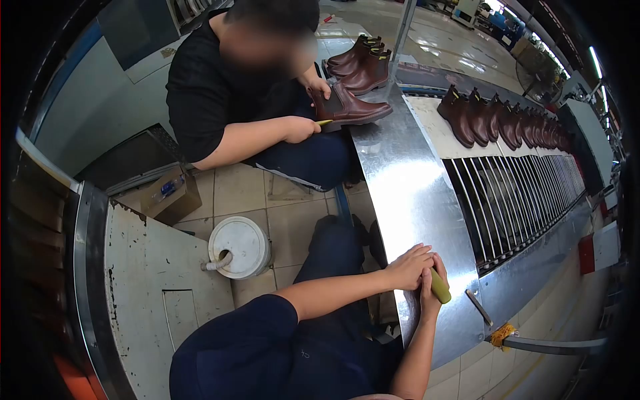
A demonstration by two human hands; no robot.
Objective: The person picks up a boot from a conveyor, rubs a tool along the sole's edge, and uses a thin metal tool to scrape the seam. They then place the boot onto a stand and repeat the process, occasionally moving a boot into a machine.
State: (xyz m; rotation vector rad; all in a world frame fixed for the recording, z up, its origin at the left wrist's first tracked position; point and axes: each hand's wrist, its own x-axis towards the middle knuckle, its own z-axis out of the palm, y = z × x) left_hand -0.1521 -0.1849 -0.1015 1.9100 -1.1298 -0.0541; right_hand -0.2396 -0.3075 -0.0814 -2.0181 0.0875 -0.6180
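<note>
My right hand (432, 290) is wrapped round a smooth, elongated olive-green object (440, 287), whose rounded end sticks out; its kind I cannot make out. Reaching in from the left, my left hand (409, 267) lies against my right hand, with its fingers stretched out over it. Both hands are above the near part of the shiny metal table (413, 180). Just right of them, a thin dark metal strip (479, 308) lies on the tabletop. A dark brown patch shows beneath my hands, too covered to identify.
Across from me a seated co-worker (227, 93) holds a brown ankle boot (347, 109) and a yellow-handled tool (324, 123). More boots (363, 70) stand behind it, and others line the roller conveyor (507, 200). A white bucket (241, 243) and cardboard box (172, 197) sit on the floor.
</note>
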